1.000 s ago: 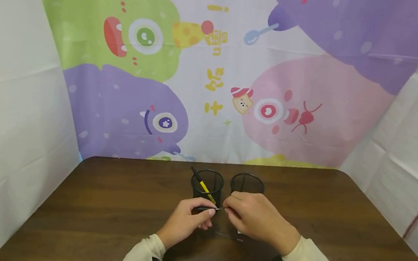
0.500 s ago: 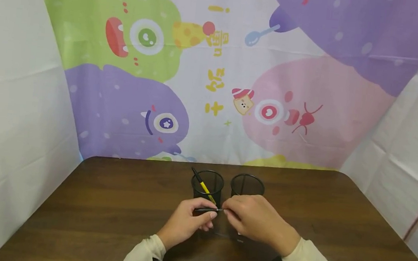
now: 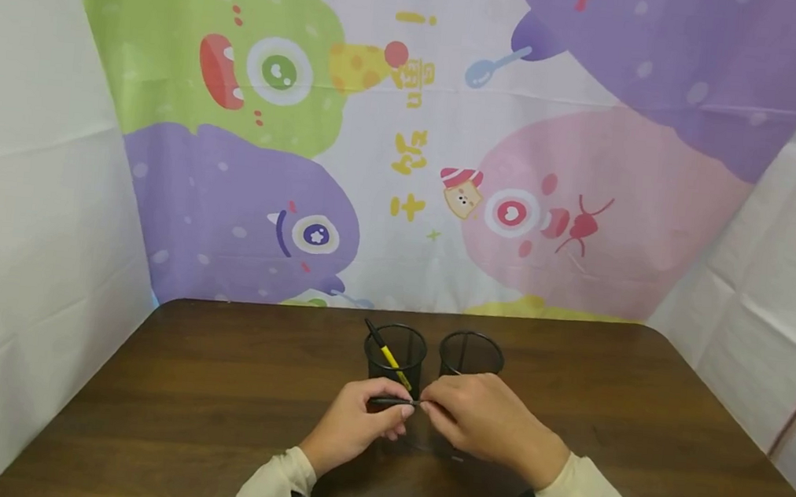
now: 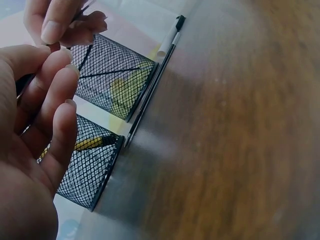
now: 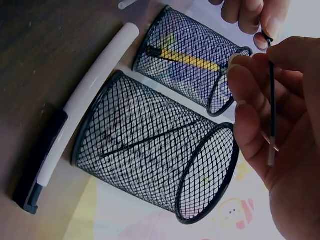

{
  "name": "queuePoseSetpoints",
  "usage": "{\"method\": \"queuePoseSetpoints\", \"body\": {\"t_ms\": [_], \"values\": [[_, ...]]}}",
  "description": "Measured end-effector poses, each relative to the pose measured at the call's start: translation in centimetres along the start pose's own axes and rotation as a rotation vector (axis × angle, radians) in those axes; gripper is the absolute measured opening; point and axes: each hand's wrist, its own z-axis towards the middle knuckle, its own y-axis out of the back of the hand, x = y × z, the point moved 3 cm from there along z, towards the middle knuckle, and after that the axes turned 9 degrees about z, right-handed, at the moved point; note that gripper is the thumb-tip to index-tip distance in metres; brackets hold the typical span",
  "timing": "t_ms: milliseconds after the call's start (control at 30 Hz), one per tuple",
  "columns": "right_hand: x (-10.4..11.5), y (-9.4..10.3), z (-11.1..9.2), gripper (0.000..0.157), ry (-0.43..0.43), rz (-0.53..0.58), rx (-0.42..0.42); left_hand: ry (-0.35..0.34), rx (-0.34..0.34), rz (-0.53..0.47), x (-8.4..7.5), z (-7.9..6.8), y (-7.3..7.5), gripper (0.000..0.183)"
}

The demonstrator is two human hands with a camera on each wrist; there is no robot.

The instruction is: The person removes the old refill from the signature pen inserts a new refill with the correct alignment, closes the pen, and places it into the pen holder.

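Note:
In the head view my left hand (image 3: 354, 422) pinches a slim black pen part (image 3: 388, 400) between thumb and fingers. Facing it, my right hand (image 3: 490, 418) pinches a thin dark pen refill (image 5: 272, 95), whose clear end hangs free across the palm in the right wrist view. The two pieces meet end to end between my fingertips, where the joint is partly hidden. Behind the hands stand two black mesh pen cups: the left cup (image 5: 182, 67) holds a yellow-and-black pen (image 3: 389, 354), and beside it is the right cup (image 5: 145, 140).
On the brown wooden table (image 3: 179, 395), in front of the cups, lie a white pen barrel with a black clip (image 5: 90, 95) and another thin refill (image 4: 152, 95). A cartoon-print cloth (image 3: 404, 265) hangs behind, with white cloth on both sides.
My right hand has shifted slightly down and to the left, toward the left hand. Less of the thin piece shows between the fingertips. The left hand stays nearly still.

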Motion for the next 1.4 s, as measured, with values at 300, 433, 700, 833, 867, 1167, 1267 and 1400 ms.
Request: {"method": "queuePoseSetpoints", "body": {"t_ms": [300,433,700,833,867,1167,1267,1400], "values": [[0.24,-0.30,-0.11,0.005,0.010,0.018,0.003,-0.046,0.011,0.051,-0.06,0.06,-0.13,0.015],[0.30,-0.43,-0.14,0.005,0.013,0.029,0.006,-0.057,0.013,0.070,-0.05,0.04,-0.16,0.013],[0.17,-0.50,-0.01,0.006,-0.001,0.035,0.016,-0.101,-0.008,0.090,-0.02,0.09,-0.01,0.009],[-0.09,-0.42,-0.05,0.006,-0.015,0.029,0.017,-0.085,-0.018,0.082,-0.07,0.04,0.13,0.010],[-0.16,-0.36,-0.08,0.006,-0.020,0.027,0.016,-0.081,-0.020,0.078,-0.09,0.03,0.17,0.011],[-0.47,0.35,-0.14,0.005,-0.004,-0.014,-0.006,-0.044,-0.041,0.022,0.07,-0.04,0.40,0.017],[-0.44,0.41,-0.10,0.004,0.010,-0.010,-0.007,-0.030,-0.047,0.008,0.21,-0.01,0.46,0.019],[-0.38,0.33,0.00,0.004,0.013,-0.005,0.005,-0.031,-0.050,0.002,0.34,0.02,0.52,0.020]]}}
